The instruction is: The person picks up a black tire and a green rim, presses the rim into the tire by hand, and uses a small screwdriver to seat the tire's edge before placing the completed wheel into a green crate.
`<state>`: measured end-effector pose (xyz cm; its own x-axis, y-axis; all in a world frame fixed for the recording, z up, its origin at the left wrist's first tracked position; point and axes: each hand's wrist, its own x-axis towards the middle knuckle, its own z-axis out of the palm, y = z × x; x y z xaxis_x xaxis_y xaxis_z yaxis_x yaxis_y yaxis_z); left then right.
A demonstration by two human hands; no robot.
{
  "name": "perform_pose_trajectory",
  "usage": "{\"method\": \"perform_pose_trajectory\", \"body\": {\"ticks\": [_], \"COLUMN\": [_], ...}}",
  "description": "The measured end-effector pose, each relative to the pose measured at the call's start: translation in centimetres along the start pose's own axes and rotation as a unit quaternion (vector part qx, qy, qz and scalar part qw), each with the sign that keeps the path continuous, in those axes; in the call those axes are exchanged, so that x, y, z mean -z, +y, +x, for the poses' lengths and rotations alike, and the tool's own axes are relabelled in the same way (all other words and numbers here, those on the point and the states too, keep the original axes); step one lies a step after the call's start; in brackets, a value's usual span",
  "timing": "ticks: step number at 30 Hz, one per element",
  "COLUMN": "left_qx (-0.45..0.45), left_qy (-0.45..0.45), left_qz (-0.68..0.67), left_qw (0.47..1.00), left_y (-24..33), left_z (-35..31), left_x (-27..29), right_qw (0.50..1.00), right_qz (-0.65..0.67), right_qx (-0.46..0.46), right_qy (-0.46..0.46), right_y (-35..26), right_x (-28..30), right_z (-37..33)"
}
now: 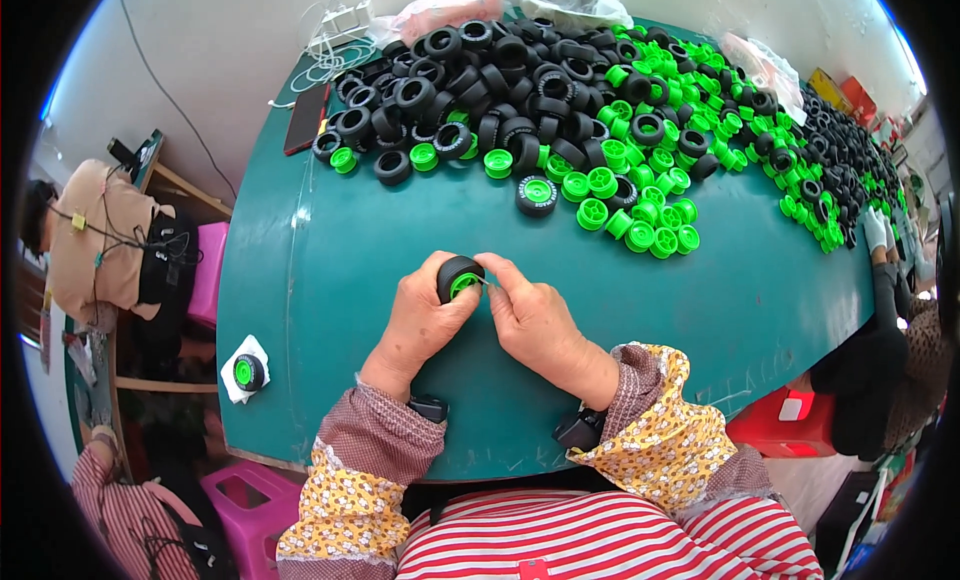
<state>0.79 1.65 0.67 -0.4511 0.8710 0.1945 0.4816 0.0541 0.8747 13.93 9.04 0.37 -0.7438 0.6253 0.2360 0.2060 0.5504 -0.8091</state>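
Note:
My left hand (420, 315) is wrapped round a small toy wheel (461, 280), a black rubber tyre with a bright green rim set in it. The thumb presses on the rim's face. My right hand (540, 320) is closed at the wheel's right side, its index finger along the tyre. A thin metal tool (486, 281) shows between its fingertips and the rim; most of it is hidden. Beyond my hands sits another tyre with a green rim (537, 195) in it. A similar wheel (248, 372) lies on white paper at the table's left edge.
Loose black tyres (480, 80) and green rims (645, 215) are heaped across the far side of the green table (350, 230). A phone (307, 120) and a white power strip (345, 20) lie at the back left. Another person's gloved hand (877, 230) is at the right edge.

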Motion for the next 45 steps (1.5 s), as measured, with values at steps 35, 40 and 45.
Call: {"method": "perform_pose_trajectory", "body": {"ticks": [35, 40, 45], "left_qx": [0.158, 0.205, 0.120], "left_qy": [-0.019, 0.007, 0.046], "left_qz": [-0.450, -0.393, -0.290], "left_qw": [0.879, 0.896, 0.948], "left_y": [-1.7, -0.5, 0.7], "left_z": [0.0, -0.1, 0.3], "left_x": [1.7, -1.0, -3.3], "right_qw": [0.911, 0.994, 0.961], "right_qz": [-0.400, -0.024, 0.243], "right_qx": [0.056, 0.018, -0.133], "right_qy": [0.088, 0.106, 0.008], "right_y": [5.2, 2.8, 1.2], "right_x": [3.7, 1.9, 0.0], "right_z": [1.4, 1.1, 0.7]}}
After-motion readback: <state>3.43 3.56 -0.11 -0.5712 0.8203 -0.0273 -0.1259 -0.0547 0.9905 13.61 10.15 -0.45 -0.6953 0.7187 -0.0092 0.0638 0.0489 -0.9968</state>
